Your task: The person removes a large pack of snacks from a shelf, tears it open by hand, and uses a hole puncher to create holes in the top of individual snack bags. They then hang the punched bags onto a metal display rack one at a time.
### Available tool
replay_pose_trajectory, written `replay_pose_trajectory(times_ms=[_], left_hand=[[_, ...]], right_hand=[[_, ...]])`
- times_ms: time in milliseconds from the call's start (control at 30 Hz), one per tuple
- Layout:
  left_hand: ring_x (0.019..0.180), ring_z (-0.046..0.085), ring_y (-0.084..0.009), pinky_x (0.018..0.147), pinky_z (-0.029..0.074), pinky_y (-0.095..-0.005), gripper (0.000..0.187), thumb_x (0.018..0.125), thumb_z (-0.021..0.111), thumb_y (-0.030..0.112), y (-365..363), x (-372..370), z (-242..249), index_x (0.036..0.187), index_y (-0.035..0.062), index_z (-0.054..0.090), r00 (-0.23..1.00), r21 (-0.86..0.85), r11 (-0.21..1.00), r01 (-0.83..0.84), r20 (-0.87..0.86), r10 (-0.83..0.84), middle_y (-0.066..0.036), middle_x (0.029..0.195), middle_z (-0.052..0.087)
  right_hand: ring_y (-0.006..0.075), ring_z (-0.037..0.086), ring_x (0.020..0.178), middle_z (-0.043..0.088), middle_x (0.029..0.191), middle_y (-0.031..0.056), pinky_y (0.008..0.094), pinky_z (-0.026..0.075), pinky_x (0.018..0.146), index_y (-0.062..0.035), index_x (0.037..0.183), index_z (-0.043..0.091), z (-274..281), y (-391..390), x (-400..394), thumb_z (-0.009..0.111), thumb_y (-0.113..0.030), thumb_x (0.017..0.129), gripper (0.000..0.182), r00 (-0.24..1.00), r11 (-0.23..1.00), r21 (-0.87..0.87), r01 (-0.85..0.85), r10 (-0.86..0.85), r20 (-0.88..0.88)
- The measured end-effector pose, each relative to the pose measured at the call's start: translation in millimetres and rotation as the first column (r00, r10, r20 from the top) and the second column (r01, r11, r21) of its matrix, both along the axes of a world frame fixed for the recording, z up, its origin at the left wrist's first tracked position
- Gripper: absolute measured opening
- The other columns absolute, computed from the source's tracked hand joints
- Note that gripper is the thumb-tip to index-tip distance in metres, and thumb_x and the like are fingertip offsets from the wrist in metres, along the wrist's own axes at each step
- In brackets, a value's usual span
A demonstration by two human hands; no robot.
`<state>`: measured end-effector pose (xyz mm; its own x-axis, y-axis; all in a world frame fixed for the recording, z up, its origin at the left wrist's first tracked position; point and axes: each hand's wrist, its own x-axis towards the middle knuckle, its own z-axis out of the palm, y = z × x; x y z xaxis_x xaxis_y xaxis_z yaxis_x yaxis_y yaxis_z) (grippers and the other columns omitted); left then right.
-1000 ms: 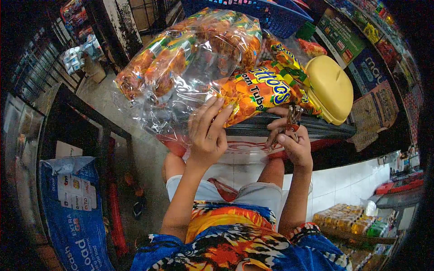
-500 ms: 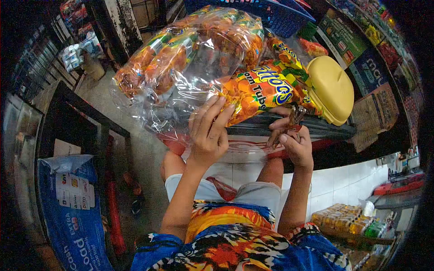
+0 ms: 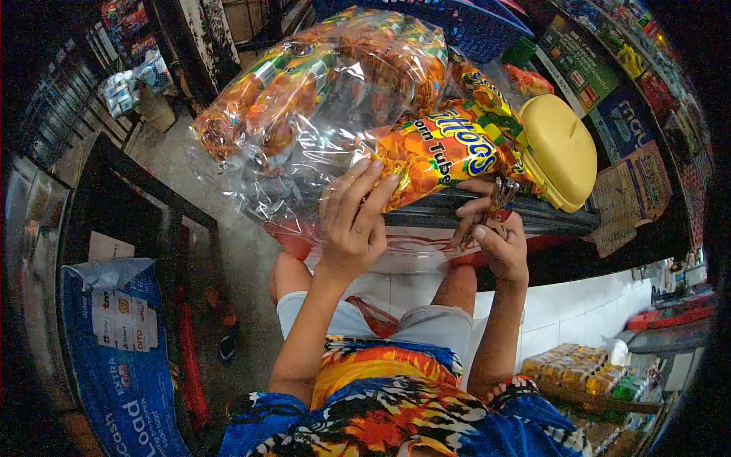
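An orange-and-yellow snack pack (image 3: 438,148) with "Corn Tube" lettering lies slanted in front of me. My left hand (image 3: 354,217) grips its lower left end, fingers over the wrapper; the thumb side is hidden. Just below the pack's right part, my right hand (image 3: 499,240) is closed on a small shiny brownish object (image 3: 504,196) whose kind I cannot make out. A large clear plastic bag (image 3: 320,114) of similar packs rests behind and to the left. Beside the pack's right end sits a yellow lidded plastic container (image 3: 560,152).
A blue plastic basket (image 3: 476,30) stands at the back. Below my hands is a dark ledge (image 3: 548,217), with my knees under it. Bottled drinks (image 3: 571,369) stand on a low shelf at right. A blue printed tarp (image 3: 126,365) hangs at left.
The brownish object in my right hand has tipped slightly to the right. Otherwise both hands and the snack pack stay almost in place.
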<state>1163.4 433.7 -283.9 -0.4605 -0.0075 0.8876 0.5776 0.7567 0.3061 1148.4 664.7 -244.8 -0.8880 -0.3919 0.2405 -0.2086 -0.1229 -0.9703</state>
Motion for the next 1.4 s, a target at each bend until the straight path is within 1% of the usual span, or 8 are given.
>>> replay_pose_trajectory(times_ms=[133,233,300,600,1133,1200,1300,1400], left_hand=[[0.118,0.053,-0.0283,0.097,0.039,-0.0436,0.057,0.068,0.055,-0.008,-0.5,-0.9,-1.3,0.122,0.0099,0.057,1.000,0.003,1.000,0.007,0.000,-0.007,-0.010,0.126,0.055],[0.119,0.052,-0.0278,0.097,0.039,-0.0437,0.058,0.068,0.055,-0.008,0.0,0.0,-1.7,0.122,0.0102,0.058,1.000,-0.002,1.000,-0.006,0.003,0.006,-0.010,0.127,0.055],[0.119,0.052,-0.0277,0.097,0.039,-0.0437,0.058,0.067,0.055,-0.008,0.0,0.0,-1.5,0.122,0.0103,0.058,1.000,-0.003,1.000,-0.007,0.004,0.007,-0.010,0.127,0.055],[0.119,0.052,-0.0280,0.097,0.039,-0.0438,0.058,0.067,0.055,-0.009,0.1,0.0,-1.0,0.122,0.0103,0.058,1.000,0.005,1.000,0.003,0.013,-0.003,-0.009,0.126,0.055],[0.118,0.053,-0.0301,0.096,0.041,-0.0437,0.057,0.066,0.056,-0.010,-0.2,0.4,1.0,0.120,0.0083,0.059,1.000,-0.006,1.000,0.003,-0.010,-0.003,-0.011,0.125,0.056],[0.118,0.053,-0.0302,0.097,0.041,-0.0436,0.057,0.066,0.056,-0.010,0.3,0.5,1.1,0.120,0.0080,0.059,1.000,0.001,1.000,0.009,-0.005,-0.009,-0.012,0.125,0.056],[0.119,0.052,-0.0304,0.098,0.040,-0.0435,0.058,0.066,0.056,-0.010,0.2,0.5,0.4,0.121,0.0078,0.059,1.000,0.006,1.000,0.017,0.002,-0.017,-0.012,0.125,0.055],[0.120,0.052,-0.0306,0.098,0.040,-0.0438,0.058,0.066,0.055,-0.011,-0.9,0.9,-0.4,0.121,0.0079,0.059,1.000,0.004,1.000,0.026,0.006,-0.026,-0.012,0.126,0.055]], right_hand=[[0.0227,0.065,0.067,0.049,0.125,0.0225,0.0295,0.053,0.056,0.0085,0.101,0.058,-0.4,0.0,0.1,0.067,-0.020,0.076,0.039,1.000,1.000,-0.002,-0.004,0.004,-0.014],[0.0226,0.065,0.066,0.049,0.126,0.0227,0.0295,0.053,0.056,0.0083,0.101,0.058,0.2,-0.6,1.1,0.066,-0.020,0.076,0.038,0.999,1.000,-0.013,-0.003,0.003,0.047],[0.0229,0.065,0.066,0.048,0.126,0.0230,0.0296,0.053,0.056,0.0083,0.101,0.058,1.2,-1.9,1.3,0.066,-0.020,0.077,0.038,1.000,1.000,-0.028,-0.006,0.006,-0.008],[0.0224,0.065,0.068,0.048,0.126,0.0238,0.0310,0.052,0.059,0.0076,0.101,0.058,5.4,-4.3,3.5,0.064,-0.018,0.077,0.035,1.000,1.000,-0.013,0.009,-0.008,0.029],[0.0239,0.065,0.067,0.048,0.125,0.0252,0.0308,0.052,0.057,0.0078,0.102,0.057,0.8,-3.8,2.8,0.064,-0.019,0.077,0.037,1.000,1.000,-0.022,-0.001,0.001,-0.004],[0.0193,0.064,0.070,0.054,0.120,0.0211,0.0291,0.051,0.061,0.0059,0.101,0.060,1.1,-4.2,3.9,0.063,-0.017,0.080,0.032,1.000,0.996,-0.086,-0.005,0.005,0.003],[0.0194,0.064,0.070,0.054,0.121,0.0217,0.0290,0.051,0.061,0.0051,0.101,0.060,-3.1,-3.4,2.5,0.063,-0.019,0.080,0.032,0.999,0.996,-0.092,-0.013,0.011,-0.031],[0.0196,0.064,0.069,0.054,0.120,0.0222,0.0295,0.051,0.061,0.0053,0.100,0.060,-2.0,-5.7,4.1,0.063,-0.020,0.079,0.033,1.000,0.995,-0.098,0.011,-0.012,-0.014]])
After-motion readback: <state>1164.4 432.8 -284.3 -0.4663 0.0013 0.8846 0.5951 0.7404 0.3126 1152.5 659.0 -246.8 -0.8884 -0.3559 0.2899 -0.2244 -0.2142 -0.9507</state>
